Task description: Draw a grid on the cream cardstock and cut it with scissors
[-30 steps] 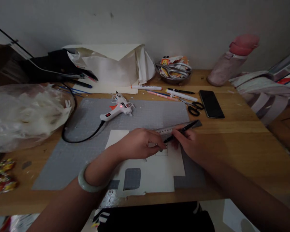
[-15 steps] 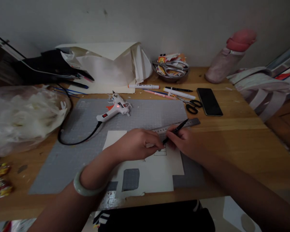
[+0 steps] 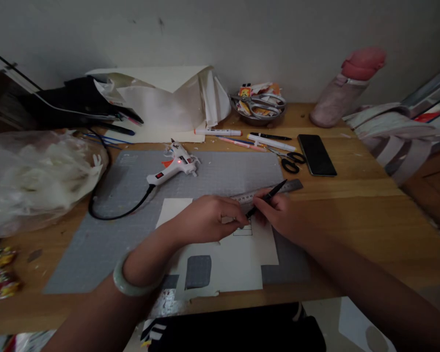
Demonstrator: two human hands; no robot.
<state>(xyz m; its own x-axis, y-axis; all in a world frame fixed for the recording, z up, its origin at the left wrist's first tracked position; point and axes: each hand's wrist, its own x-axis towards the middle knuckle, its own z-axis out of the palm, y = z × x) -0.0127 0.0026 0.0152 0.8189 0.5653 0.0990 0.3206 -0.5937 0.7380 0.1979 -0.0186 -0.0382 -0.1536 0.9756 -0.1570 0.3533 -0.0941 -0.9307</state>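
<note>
My right hand [image 3: 284,215] grips a black pen [image 3: 275,190], tilted with its lower end down by the paper. Close against that lower end is my left hand [image 3: 218,217], its thumb and forefinger pressed together; what they hold, if anything, is hidden. Beneath both hands lies a white sheet of paper [image 3: 238,264] with a cut-out opening and a small ruled box drawn in dark lines. A metal ruler [image 3: 293,185] slants behind my hands, partly covered by them. Under the paper spreads a grey cutting mat [image 3: 95,264].
A white glue gun [image 3: 170,168] with a lit red light rests on the mat, its black cord curving left. Black-handled scissors [image 3: 290,165], markers [image 3: 271,142] and a phone [image 3: 317,155] lie behind. A bowl [image 3: 258,117], a bottle [image 3: 335,98] and a plastic bag [image 3: 40,181] stand around.
Both hands and the pen stay in nearly the same place. The view has shifted very slightly.
</note>
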